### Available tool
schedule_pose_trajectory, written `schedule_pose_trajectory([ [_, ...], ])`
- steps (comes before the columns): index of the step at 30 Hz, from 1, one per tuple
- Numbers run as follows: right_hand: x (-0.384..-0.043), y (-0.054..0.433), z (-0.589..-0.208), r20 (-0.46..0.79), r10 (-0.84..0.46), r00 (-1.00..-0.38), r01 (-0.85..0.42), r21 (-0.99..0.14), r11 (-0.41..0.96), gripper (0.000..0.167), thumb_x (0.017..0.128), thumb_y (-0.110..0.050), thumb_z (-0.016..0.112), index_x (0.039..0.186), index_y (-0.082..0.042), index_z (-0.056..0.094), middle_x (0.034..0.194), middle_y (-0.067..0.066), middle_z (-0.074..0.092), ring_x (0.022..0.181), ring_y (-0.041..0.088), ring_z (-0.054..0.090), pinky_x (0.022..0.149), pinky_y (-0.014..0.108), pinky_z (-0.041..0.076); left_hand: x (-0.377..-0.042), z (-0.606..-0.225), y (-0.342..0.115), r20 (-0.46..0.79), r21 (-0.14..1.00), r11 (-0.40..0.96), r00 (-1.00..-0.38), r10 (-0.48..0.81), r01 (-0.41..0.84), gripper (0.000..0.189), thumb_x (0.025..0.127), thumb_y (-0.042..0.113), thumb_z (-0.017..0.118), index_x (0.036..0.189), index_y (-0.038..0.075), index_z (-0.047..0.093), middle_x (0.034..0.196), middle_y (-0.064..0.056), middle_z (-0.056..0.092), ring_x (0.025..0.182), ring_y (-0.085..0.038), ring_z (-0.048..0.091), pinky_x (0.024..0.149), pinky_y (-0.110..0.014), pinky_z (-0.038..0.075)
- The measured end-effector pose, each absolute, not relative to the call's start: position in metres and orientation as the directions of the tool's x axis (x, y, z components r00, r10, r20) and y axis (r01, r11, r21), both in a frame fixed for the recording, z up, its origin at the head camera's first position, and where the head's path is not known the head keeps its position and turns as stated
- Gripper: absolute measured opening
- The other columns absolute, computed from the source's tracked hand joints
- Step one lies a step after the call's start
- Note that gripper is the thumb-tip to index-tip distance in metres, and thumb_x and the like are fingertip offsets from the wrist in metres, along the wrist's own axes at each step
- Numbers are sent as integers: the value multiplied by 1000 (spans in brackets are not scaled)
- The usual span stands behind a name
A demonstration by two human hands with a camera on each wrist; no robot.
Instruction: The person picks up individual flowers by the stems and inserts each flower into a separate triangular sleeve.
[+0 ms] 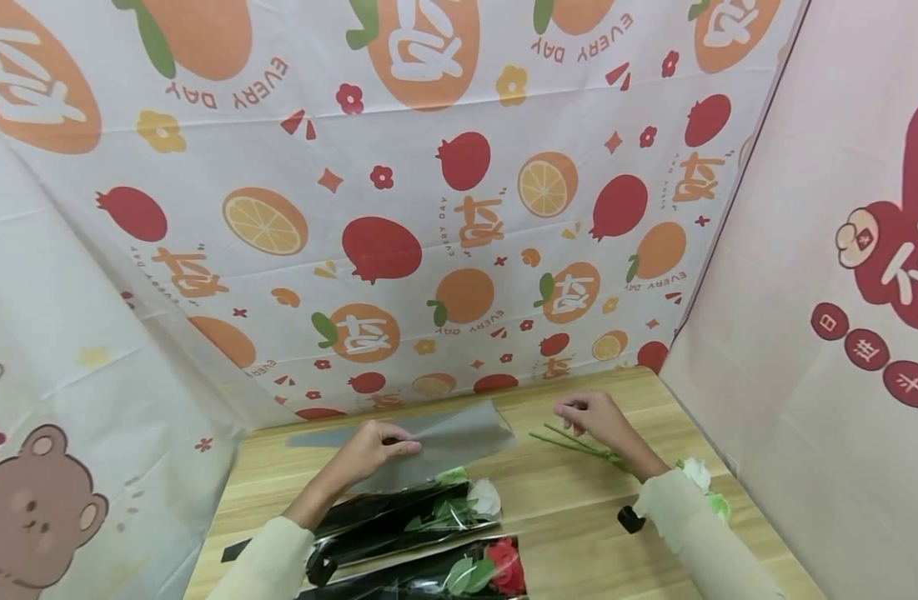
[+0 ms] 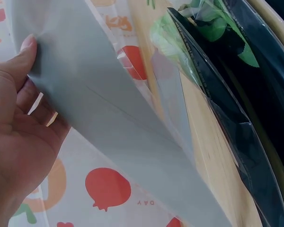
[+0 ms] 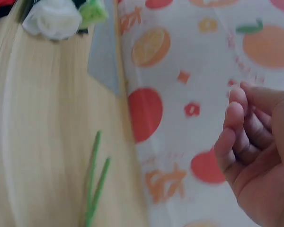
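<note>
My left hand [image 1: 374,452] pinches the edge of a grey wrapping sheet [image 1: 462,440] between thumb and fingers. In the left wrist view the sheet [image 2: 99,90] hangs slanting from that hand [image 2: 23,127], lifted off the table. My right hand [image 1: 595,419] hovers above the table's far side, its fingers loosely curled and holding nothing. Just below it lie thin green flower stems [image 1: 574,444]. These belong to a bunch with a white flower [image 1: 696,473] and a pale green one [image 1: 719,506], partly hidden by my right forearm.
Black-wrapped bouquets lie at the front left, one showing a white rose [image 1: 485,500], another a red rose [image 1: 506,568]. The wooden table [image 1: 571,533] ends at a fruit-printed cloth [image 1: 466,225] behind, and cloth hangs on both sides.
</note>
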State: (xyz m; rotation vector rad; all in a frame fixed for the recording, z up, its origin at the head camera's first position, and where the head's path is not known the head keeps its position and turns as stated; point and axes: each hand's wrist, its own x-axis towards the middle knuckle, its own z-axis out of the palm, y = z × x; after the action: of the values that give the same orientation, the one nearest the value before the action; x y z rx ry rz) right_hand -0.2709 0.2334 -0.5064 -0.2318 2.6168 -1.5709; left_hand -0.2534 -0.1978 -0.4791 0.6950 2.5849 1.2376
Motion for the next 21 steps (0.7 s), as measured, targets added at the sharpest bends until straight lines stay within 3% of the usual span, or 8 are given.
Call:
schedule_pose_trajectory([
  [5,-276,258,-531,-61,-2,-998,53,-896,441,21,102,-19,69,105,0,79,82,14,75,62,20,66,59,30,56,-253,-482,-198,27,766,554,-876,481,328,19,96,36,75,84,21,79,71,7,64,61,-1,41,61,-22,39],
  [11,-276,272,-562,-115,125,-985,162,-855,492,21,99,-15,70,94,4,78,74,12,75,55,13,63,52,25,50,-252,-485,-200,46,761,553,-879,475,339,17,95,35,75,90,21,83,79,5,74,63,0,46,62,-22,41],
  [17,-266,262,-593,-432,149,-889,455,-866,205,24,99,-10,63,91,10,75,60,4,69,47,5,56,47,20,44,-251,-487,-201,63,755,552,-877,476,354,15,95,31,76,92,18,83,80,3,76,61,0,44,60,-22,41],
  [21,-257,253,-609,-536,130,-834,532,-844,-66,27,102,-8,57,93,12,72,57,0,66,47,3,53,47,18,44,-251,-488,-197,55,752,562,-882,468,345,16,95,33,76,93,19,83,84,3,78,63,0,48,62,-22,43],
])
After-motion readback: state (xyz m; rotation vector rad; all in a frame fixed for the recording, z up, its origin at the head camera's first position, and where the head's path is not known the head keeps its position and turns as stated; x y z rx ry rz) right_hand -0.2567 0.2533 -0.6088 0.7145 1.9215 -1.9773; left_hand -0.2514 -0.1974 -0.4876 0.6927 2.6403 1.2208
